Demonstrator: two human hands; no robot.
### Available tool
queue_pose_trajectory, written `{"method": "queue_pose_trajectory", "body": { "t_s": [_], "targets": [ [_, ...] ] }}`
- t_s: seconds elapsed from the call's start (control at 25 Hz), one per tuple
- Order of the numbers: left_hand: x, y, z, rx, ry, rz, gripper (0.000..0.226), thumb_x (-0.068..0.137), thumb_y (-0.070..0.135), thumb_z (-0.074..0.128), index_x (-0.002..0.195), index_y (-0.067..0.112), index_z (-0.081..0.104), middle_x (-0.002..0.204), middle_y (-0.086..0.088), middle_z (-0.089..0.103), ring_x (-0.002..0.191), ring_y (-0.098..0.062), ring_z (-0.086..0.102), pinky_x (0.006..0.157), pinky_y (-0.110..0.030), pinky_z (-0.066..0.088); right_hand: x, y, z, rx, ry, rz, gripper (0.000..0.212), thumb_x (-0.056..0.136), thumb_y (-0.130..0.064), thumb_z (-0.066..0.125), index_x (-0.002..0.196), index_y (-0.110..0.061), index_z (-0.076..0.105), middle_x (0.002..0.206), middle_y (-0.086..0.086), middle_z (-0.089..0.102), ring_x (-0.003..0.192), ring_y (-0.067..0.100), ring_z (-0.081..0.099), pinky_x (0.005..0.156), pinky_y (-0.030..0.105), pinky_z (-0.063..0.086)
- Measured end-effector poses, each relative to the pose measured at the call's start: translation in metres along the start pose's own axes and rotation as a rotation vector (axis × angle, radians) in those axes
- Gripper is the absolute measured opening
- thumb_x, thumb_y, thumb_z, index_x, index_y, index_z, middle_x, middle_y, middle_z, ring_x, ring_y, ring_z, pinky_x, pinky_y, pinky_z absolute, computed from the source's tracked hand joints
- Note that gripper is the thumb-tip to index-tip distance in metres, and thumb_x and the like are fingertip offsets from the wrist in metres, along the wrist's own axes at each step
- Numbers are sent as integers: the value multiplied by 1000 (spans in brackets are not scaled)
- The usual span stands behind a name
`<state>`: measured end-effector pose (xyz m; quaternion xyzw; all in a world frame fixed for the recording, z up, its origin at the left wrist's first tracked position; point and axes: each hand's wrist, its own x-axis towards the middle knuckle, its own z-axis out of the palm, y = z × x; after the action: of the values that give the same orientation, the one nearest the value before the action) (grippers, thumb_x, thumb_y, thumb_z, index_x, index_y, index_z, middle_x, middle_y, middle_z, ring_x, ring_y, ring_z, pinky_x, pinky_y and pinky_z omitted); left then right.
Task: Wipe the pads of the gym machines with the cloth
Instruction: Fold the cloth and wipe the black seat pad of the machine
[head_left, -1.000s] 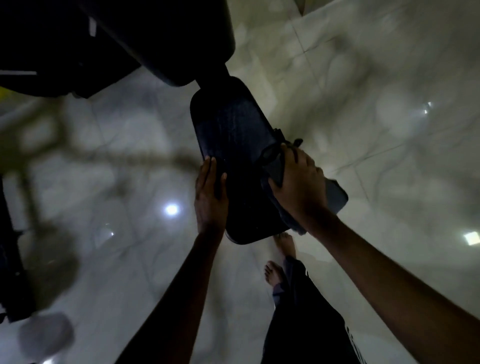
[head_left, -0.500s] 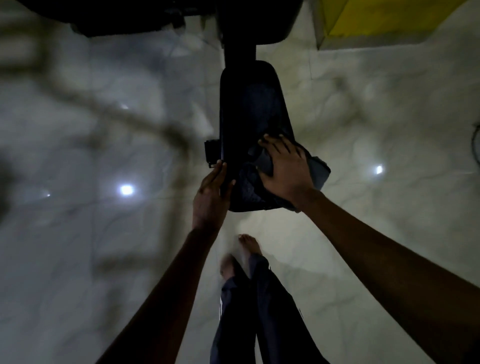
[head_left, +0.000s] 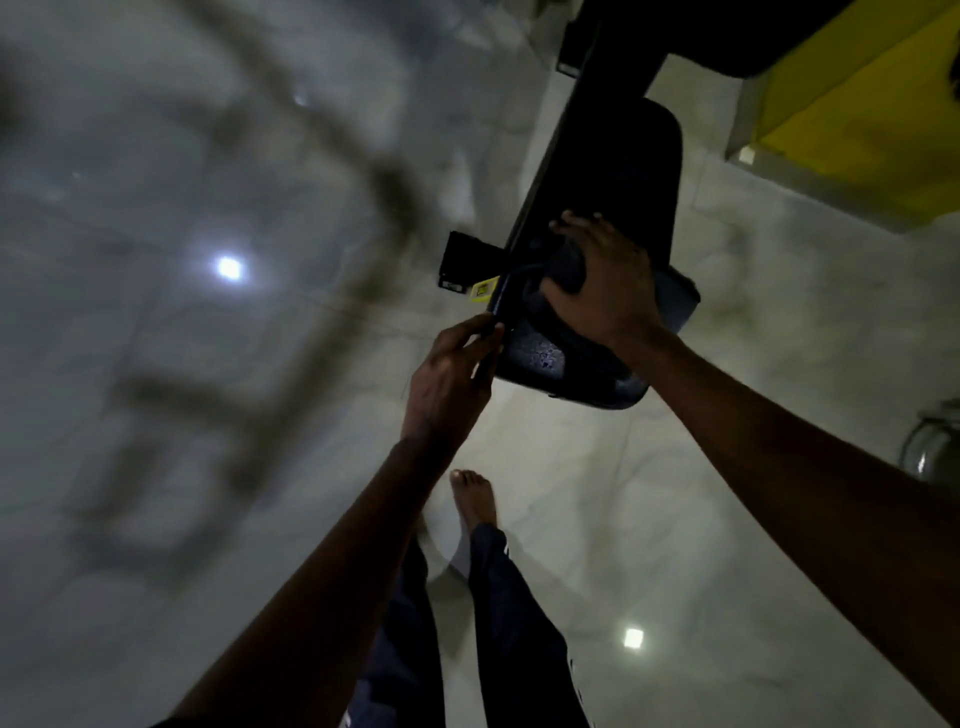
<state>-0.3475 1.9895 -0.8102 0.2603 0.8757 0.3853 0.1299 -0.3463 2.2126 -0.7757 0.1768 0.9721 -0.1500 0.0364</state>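
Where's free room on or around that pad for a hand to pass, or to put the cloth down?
Free: the pad top beyond the right hand, and floor between pad, yellow surface and right forearm. Crowded: the pad's near end, where the right hand holds the cloth and the left hand grips the edge by the bracket.

Head-worn camera, looking steeply down

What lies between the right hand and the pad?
The cloth, bunched under the right hand and pressed on the pad, in the head view.
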Motion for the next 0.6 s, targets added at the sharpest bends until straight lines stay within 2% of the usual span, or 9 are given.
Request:
{"method": "queue_pose_trajectory", "body": {
  "t_s": [0.12,0.24,0.32,0.44,0.52,0.6],
  "targets": [
    [-14,2,3,-13,68,38,32,99,26,51,125,20,68,128,3,63,103,-14,64,72,-27,56,44,-11,-7,5,61,63,69,76,-53,57,135,-17,59,143,3,56,137,26,47,110,46,39],
    [-28,-7,0,-13,65,27,38,97,15,55,133,21,62,136,5,60,107,-13,65,80,-23,53,59,-37,-1,-87,38,-91,56,73,-52,58,112,-14,68,119,7,67,117,29,59,95,43,49],
    [-33,-2,-3,-141,13,-80,52,91,5,52,138,26,57,143,11,54,111,-6,63,86,-19,52,45,-45,4,-131,-41,-203,48,69,-55,58,97,-17,68,106,5,68,107,27,62,87,43,52],
    [-26,9,-12,-459,27,-258,62,80,-9,46,130,21,63,129,10,64,111,4,60,93,-15,49,40,-45,3,-162,-96,-227,48,68,-57,55,94,-18,67,104,4,68,108,27,61,88,42,47],
    [-19,9,-16,-615,35,-357,55,77,-12,44,120,16,64,116,12,68,105,4,62,87,-15,51,58,-50,-1,-158,-55,-150,49,69,-55,54,95,-16,67,107,7,68,109,31,61,88,43,46],
    [-15,3,-16,-757,2,-505,44,81,-8,45,112,19,61,111,14,70,99,6,63,76,-18,49,60,-47,-1,-111,19,-78,49,72,-51,57,101,-13,67,113,10,67,114,31,59,92,43,47]
  ]
}}
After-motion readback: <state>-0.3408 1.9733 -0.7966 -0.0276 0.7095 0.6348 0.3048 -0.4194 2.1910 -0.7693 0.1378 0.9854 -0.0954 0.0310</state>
